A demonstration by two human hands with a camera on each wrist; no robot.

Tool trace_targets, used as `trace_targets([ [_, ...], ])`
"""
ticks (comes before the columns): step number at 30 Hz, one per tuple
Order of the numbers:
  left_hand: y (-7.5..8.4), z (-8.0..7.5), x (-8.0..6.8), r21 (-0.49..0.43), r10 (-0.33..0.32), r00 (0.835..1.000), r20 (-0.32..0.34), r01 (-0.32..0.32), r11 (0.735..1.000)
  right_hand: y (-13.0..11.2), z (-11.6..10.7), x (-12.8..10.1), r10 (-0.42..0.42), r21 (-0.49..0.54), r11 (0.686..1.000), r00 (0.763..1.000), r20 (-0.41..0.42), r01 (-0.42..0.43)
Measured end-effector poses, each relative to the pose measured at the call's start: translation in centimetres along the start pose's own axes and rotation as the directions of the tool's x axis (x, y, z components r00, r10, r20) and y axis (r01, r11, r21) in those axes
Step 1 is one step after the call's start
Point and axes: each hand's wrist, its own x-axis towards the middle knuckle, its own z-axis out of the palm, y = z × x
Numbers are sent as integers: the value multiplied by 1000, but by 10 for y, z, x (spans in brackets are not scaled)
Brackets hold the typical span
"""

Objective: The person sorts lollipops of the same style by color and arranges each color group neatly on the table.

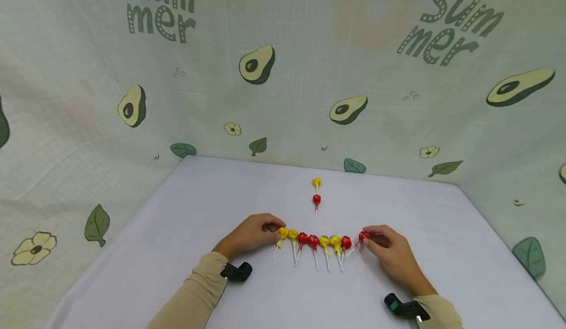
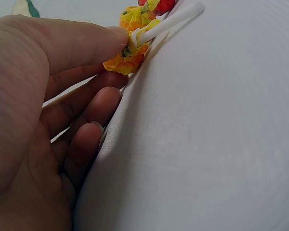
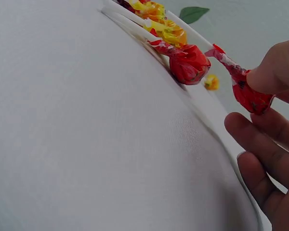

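Left hand (image 1: pixel 255 231): yours, thumb and finger pinching the yellow lollipop (image 1: pixel 282 233) at the row's left end; other fingers loosely bent, holding nothing.

Right hand (image 1: pixel 391 253): yours, thumb and fingertips pinching the head of the end red lollipop (image 3: pixel 253 96), tilted, its stick slanting down toward the next red (image 1: pixel 346 242). Whether that stick touches anything, you cannot tell.

Row (image 1: pixel 313 241): on the white table (image 1: pixel 283 299), between your hands, sticks roughly toward you. From your left: two yellow, two red, two yellow, one red, then the pinched end red lollipop, slightly apart.

Spare pair: one yellow (image 1: pixel 316 181), one red (image 1: pixel 316 199), in line beyond the row, well apart from both hands.

Step in hand, by judgement: arranging the row at its two ends. Next move seems to call for straightening the slanted stick and easing the right-hand head beside its neighbour, without nudging those nearby.
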Motion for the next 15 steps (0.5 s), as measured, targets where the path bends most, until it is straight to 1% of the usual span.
trace_targets([
  [3, -1, 0, 0, -3, 5, 1000, -5, -5, 1000, 0, 2, 1, -42, 77, 996, 998, -37, 45],
  [6, -1, 0, 0, -7, 5, 1000, -5, -5, 1000, 0, 3, 2, -43, 166, 985, 997, -65, 53],
  [11, -2, 1, 0, -3, 4, 1000, -2, -4, 1000, -2, 3, 2, 42, 278, 960, 996, -75, -20],
  [15, -3, 2, 0, -4, 4, 1000, -7, -4, 1000, -4, 1, 1, 94, 356, 933, 993, -75, -62],
])
